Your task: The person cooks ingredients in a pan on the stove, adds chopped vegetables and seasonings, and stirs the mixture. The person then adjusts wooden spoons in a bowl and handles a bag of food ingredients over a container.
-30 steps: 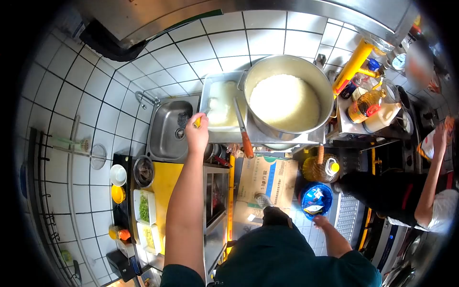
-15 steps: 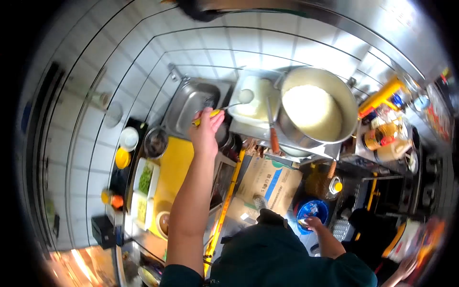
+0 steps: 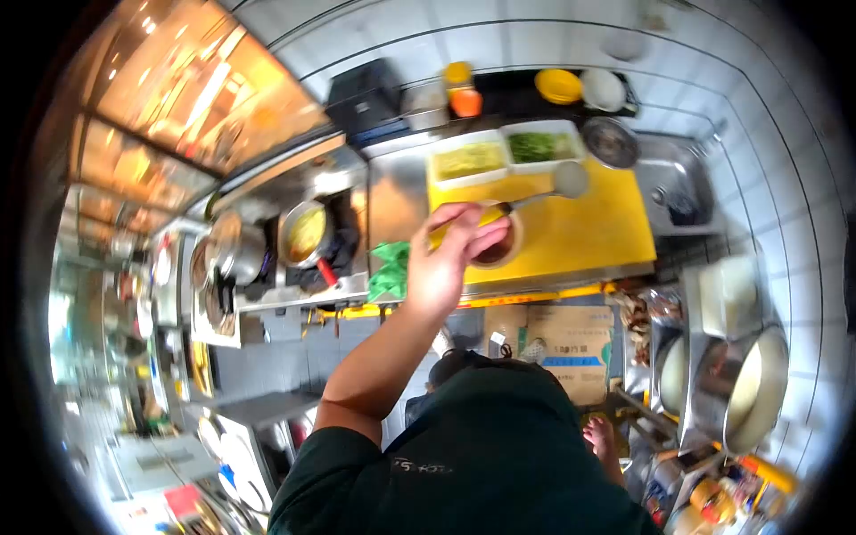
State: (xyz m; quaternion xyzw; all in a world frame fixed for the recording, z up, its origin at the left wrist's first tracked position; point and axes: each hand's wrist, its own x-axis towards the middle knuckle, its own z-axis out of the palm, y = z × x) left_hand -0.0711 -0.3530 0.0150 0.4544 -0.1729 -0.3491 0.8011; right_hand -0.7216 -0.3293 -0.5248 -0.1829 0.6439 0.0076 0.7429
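My left hand (image 3: 450,250) is closed around the yellow handle of a ladle (image 3: 571,179). The ladle's round head points right, above the yellow cutting board (image 3: 588,236). Partly hidden under that hand is a round container (image 3: 510,252) with dark reddish-brown contents. Behind the ladle, a white tray of chopped greens (image 3: 539,147) adjoins another tray with pale yellow-green pieces (image 3: 468,159). My right hand (image 3: 603,439) hangs low beside my body, its fingers slightly apart and nothing visible in them.
A pan with a red handle (image 3: 306,234) sits on the stove at left, near a tall pot (image 3: 239,254). Green cloth (image 3: 389,270) lies on the counter edge. The sink (image 3: 678,192) is at right, with a large pot (image 3: 756,392) below it. Cardboard (image 3: 575,357) covers some floor.
My view has turned left, from the large pot and sink to the cutting board and stove. The ladle, still in my left hand, has come over the board. My right hand has left the blue bucket.
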